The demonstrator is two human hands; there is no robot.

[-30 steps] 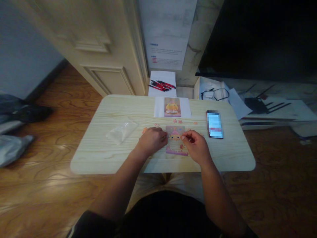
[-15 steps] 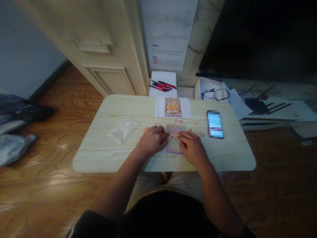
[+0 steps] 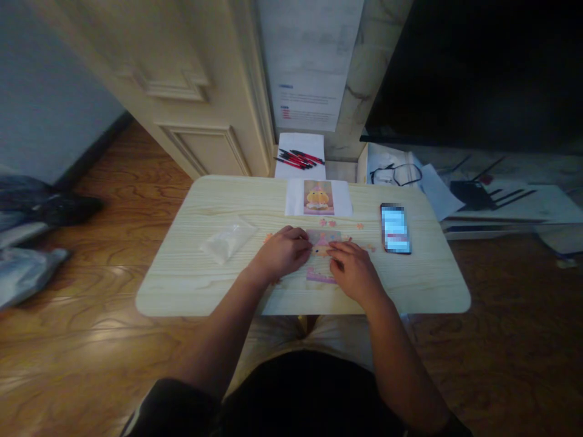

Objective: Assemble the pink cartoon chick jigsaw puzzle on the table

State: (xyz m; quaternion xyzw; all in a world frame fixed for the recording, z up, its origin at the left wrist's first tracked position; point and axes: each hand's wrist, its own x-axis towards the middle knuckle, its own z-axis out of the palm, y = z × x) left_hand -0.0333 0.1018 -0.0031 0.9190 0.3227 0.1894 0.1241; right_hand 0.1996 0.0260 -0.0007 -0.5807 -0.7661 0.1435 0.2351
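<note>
A small, partly assembled jigsaw puzzle [image 3: 321, 275] lies on the table in front of me, with a pink and purple picture. At its left edge is my left hand [image 3: 286, 252], fingers curled and bunched together; whatever they pinch is hidden. My right hand [image 3: 357, 271] rests on the puzzle's right side, its fingers closed together and the fingertips touching the middle of the picture. Whether a piece sits under them cannot be seen. Loose puzzle pieces [image 3: 332, 223] lie above the puzzle, and others are scattered beside both hands.
Behind the puzzle lies a printed reference picture [image 3: 318, 198] on white paper. A clear plastic bag [image 3: 228, 240] is on the left, a phone [image 3: 396, 228] on the right. Red and black pens [image 3: 299, 159] lie beyond the far edge of the table [image 3: 173, 285].
My left hand has shifted very slightly upward, and an orange piece beside its wrist now shows. My right hand stays in place on the puzzle.
</note>
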